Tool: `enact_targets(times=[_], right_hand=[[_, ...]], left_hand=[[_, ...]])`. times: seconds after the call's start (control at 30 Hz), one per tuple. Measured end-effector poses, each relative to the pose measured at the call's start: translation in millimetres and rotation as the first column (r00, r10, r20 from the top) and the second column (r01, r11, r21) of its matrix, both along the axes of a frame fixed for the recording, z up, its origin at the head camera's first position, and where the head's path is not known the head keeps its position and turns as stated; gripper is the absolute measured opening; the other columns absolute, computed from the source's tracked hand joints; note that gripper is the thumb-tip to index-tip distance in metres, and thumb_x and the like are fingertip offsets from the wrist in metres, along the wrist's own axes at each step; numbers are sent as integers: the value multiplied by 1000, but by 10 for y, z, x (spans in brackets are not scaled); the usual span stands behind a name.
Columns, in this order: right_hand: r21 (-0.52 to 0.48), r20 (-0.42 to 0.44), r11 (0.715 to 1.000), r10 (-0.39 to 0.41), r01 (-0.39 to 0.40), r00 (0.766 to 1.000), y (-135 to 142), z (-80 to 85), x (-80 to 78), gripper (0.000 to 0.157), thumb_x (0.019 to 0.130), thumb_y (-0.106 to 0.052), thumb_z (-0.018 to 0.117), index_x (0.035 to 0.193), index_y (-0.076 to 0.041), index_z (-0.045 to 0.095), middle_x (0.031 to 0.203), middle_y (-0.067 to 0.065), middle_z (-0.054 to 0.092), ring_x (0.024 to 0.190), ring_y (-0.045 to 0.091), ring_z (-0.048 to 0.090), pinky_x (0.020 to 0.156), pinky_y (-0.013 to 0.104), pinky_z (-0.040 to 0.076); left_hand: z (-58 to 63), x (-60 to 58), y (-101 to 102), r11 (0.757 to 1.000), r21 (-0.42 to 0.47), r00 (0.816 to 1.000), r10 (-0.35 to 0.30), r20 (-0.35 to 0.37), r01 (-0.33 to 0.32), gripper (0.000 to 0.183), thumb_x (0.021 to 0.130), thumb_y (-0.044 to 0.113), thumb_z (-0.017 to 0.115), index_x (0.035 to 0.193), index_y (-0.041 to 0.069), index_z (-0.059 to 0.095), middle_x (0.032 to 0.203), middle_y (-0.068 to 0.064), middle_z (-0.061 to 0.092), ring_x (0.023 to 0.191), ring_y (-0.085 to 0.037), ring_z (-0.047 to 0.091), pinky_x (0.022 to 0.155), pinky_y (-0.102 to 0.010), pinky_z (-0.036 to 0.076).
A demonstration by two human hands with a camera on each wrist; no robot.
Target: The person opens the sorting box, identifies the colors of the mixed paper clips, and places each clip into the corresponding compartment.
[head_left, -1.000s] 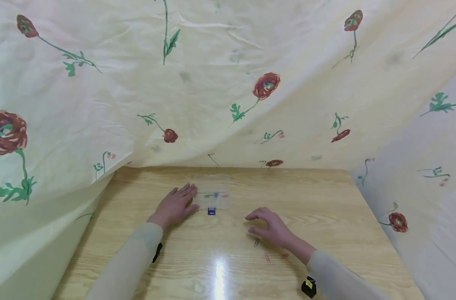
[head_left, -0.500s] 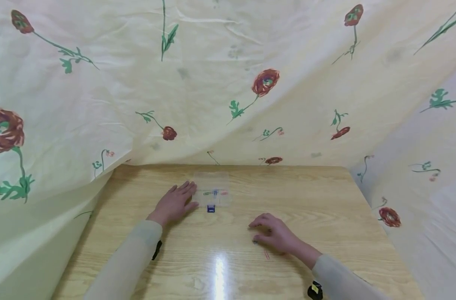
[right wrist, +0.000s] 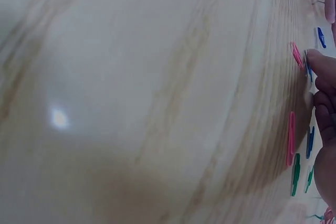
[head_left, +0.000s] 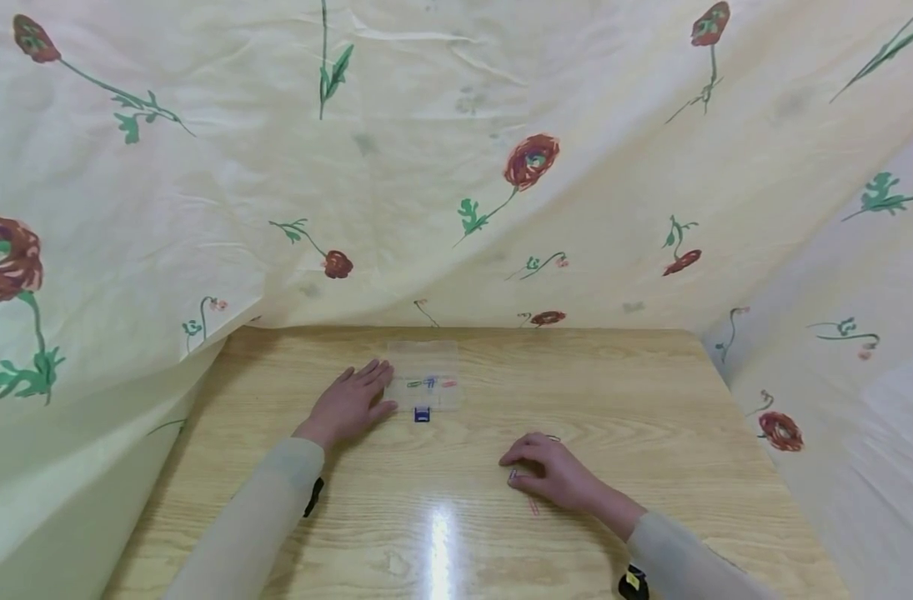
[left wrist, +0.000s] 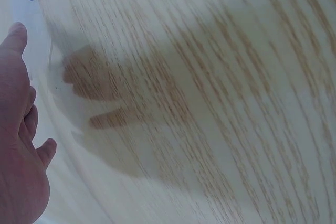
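My left hand (head_left: 347, 407) lies with straight fingers at the left edge of a clear plastic box (head_left: 450, 403), fingertips on or against it. In the box are a green paper clip (head_left: 414, 384), a blue one and a pink one. At its front is a blue latch (head_left: 422, 414). My right hand (head_left: 554, 473) is low over the table, thumb and forefinger apart on either side of a blue paper clip (head_left: 513, 474). In the right wrist view the thumb tip is at that blue clip (right wrist: 308, 65); whether it touches is unclear.
Near my right hand lie pink paper clips (right wrist: 291, 139), another blue clip (right wrist: 311, 141) and green clips (right wrist: 296, 174). The wooden table (head_left: 336, 542) has a bright glare spot. A flowered cloth (head_left: 426, 208) hangs behind and along both sides.
My right hand has moved down and slightly right, and its fingers have come lower around the blue paper clip. The left hand stays beside the box. The view has tilted slightly.
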State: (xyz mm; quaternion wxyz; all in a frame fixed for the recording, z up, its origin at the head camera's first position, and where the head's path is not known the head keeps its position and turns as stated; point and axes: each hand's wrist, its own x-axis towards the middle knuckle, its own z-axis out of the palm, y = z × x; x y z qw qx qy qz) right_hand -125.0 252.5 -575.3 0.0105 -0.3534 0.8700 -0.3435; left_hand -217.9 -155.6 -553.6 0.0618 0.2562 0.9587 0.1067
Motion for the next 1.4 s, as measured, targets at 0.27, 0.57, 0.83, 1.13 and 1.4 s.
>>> enact_targets(times=[0.27, 0.57, 0.83, 1.13, 1.4], right_hand=[[1, -21, 1000, -10, 10, 1000, 14, -9, 19, 23, 94, -14, 84, 117, -16, 80, 116, -2, 69, 105, 15, 64, 88, 32, 58], [-2, -30, 1000, 8, -8, 1000, 30, -34, 16, 16, 94, -13, 84, 109, -17, 81, 112, -5, 69, 103, 11, 61, 84, 28, 57], [-4, -78, 999, 45, -46, 996, -3, -27, 15, 5, 97, -16, 82, 99, -16, 78, 101, -7, 69, 93, 6, 55, 73, 22, 51], [-4, -58, 1000, 9, -10, 998, -42, -31, 36, 13, 95, -9, 81, 96, -21, 76, 97, -11, 68, 91, 3, 54, 74, 22, 53], [-125, -145, 992, -53, 35, 988, -305, 152, -218, 15, 90, -4, 85, 96, -16, 78, 96, -9, 73, 94, 10, 66, 80, 33, 61]], left_hand=[[2, 1, 16, 1000, 0, 1000, 0, 3, 0, 75, 112, 56, 45, 169, 9, 31, 176, -8, 26, 164, -29, 21, 133, -55, 18], [20, 12, 16, 1000, -1, 1000, 10, 25, -10, 76, 112, 55, 46, 169, 9, 29, 176, -7, 25, 164, -29, 20, 133, -55, 16], [37, 16, 14, 1000, 2, 1000, 11, 29, -11, 75, 112, 53, 47, 169, 8, 29, 176, -8, 25, 164, -29, 20, 133, -56, 16], [54, 36, 19, 1000, 1, 999, 15, 35, -15, 74, 112, 53, 47, 169, 8, 30, 176, -8, 25, 164, -29, 20, 133, -55, 16], [66, 34, 15, 1000, 1, 1000, 12, 24, -12, 75, 112, 54, 47, 169, 8, 30, 176, -8, 26, 164, -29, 21, 133, -55, 16]])
